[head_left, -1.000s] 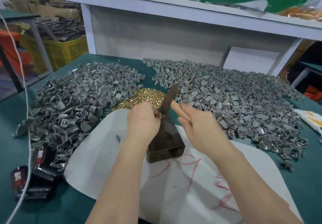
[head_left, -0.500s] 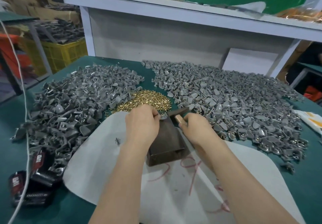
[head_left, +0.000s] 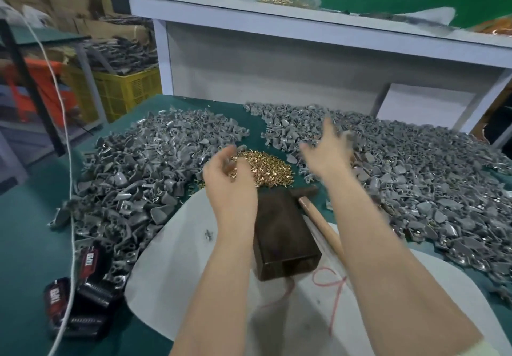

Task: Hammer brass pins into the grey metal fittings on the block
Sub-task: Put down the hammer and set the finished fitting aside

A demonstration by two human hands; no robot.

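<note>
Blur on both hands: L hand (head_left: 227,181) fingers curled over brass pins (head_left: 268,167), contents undetermined; R hand (head_left: 329,156) fingers spread wide above grey fittings (head_left: 415,184). Block (head_left: 285,239) partly hidden by L wrist, w/ hammer (head_left: 318,221) beside it.

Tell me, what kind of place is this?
Probably a small factory assembly bench: heaps of grey metal fittings cover the green table, a pile of brass pins lies between them, and a yellow crate stands behind.
</note>
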